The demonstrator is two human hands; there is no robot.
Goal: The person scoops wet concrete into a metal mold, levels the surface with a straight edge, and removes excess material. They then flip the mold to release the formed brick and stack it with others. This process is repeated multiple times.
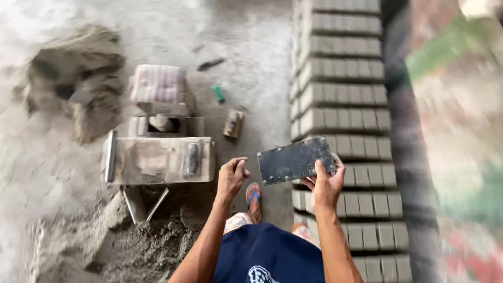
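Both bare arms are extended forward and downward from the torso. The left hand (231, 177) is loosely curled, fingers bent inward, nothing gripped. The right hand (326, 183) is raised slightly higher, thumb and fingers closed in a grip, wrist straight.

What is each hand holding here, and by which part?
Right hand grips the dark flat plate at its lower right corner. Left hand is loosely closed; nothing visibly held.

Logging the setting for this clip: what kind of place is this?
Probably a small outdoor block-making yard: rows of grey blocks laid out on the ground, a metal block mould, and a heap of sandy mix.
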